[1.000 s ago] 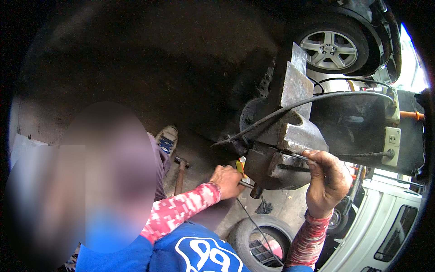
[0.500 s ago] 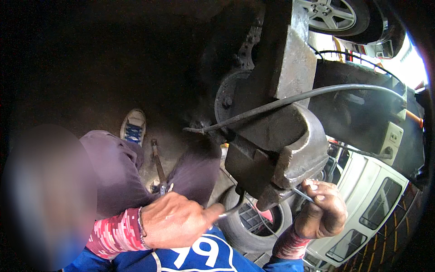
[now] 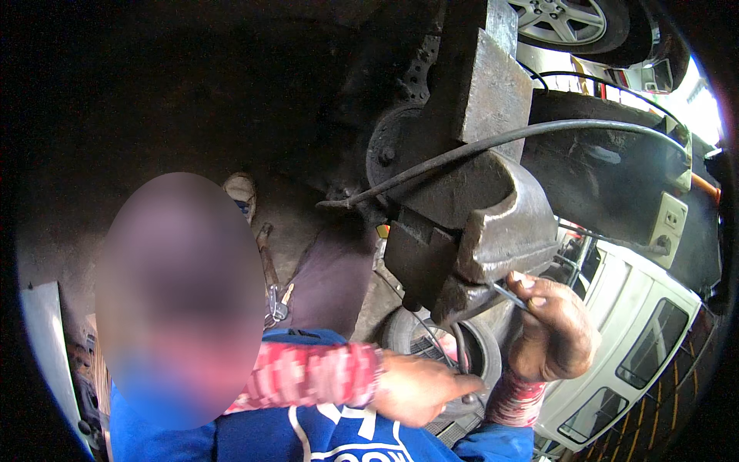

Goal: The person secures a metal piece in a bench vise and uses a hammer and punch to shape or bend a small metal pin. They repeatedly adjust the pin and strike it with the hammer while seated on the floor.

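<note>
A large dark metal bench vise (image 3: pixel 508 223) stands in front of me, its worn jaws toward my right. My right hand (image 3: pixel 554 327) is closed beside the jaws, pinching a thin grey metal rod (image 3: pixel 509 297) between thumb and fingers. The rod's far end meets the lower jaw; how deep it sits there is hidden. Below the vise, my left hand (image 3: pixel 422 389) reaches across my body, its fingers closed around the vise handle (image 3: pixel 463 350). The hand covers part of that bar, and a rounded end shows by the fingers.
A thick black cable (image 3: pixel 493 143) arches over the vise toward a socket box (image 3: pixel 671 219). A tyre (image 3: pixel 396 333) lies beneath the vise. Keys (image 3: pixel 280 305) hang by my leg, near a brown rod-like thing (image 3: pixel 265 250). A white van (image 3: pixel 623 339) and a car wheel (image 3: pixel 560 21) are at right.
My left hand has swung to the right with the vise handle, which has turned with it. My right hand stays by the jaws with the rod. The view has shifted slightly.
</note>
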`<state>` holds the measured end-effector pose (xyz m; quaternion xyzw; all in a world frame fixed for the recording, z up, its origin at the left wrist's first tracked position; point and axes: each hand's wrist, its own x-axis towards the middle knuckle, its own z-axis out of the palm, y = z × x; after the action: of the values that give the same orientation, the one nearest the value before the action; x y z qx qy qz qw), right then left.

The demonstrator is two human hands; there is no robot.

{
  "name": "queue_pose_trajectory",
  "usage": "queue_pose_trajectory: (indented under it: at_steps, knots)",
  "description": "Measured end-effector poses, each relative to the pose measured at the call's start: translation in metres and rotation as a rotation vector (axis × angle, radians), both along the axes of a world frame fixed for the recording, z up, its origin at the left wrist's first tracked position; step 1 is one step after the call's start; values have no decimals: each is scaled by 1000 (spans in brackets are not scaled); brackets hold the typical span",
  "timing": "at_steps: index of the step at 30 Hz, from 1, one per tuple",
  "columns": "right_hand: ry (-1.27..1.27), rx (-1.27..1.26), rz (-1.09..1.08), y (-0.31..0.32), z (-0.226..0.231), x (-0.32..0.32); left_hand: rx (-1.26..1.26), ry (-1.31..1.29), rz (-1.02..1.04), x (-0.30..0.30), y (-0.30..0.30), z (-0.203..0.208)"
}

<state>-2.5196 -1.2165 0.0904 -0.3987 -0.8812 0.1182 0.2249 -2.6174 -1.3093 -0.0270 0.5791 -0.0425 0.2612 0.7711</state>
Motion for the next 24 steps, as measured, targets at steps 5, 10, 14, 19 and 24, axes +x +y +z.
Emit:
queue_pose_trajectory:
  at_steps: [5, 10, 14, 19, 24]
  knots:
    - [-43, 17, 141, 5, 7, 0, 272, 367, 279, 84, -5, -47]
    - [-101, 45, 129, 0, 11, -1, 64, 665, 376, 146, -14, -85]
    - [-69, 65, 106, -3, 8, -1, 84, 664, 765, 146, -30, -127]
    - [-40, 60, 95, -4, 5, 2, 341, 777, 982, 112, -12, -179]
    - [-25, 73, 108, -4, 3, 3, 223, 763, 1149, 97, -11, -189]
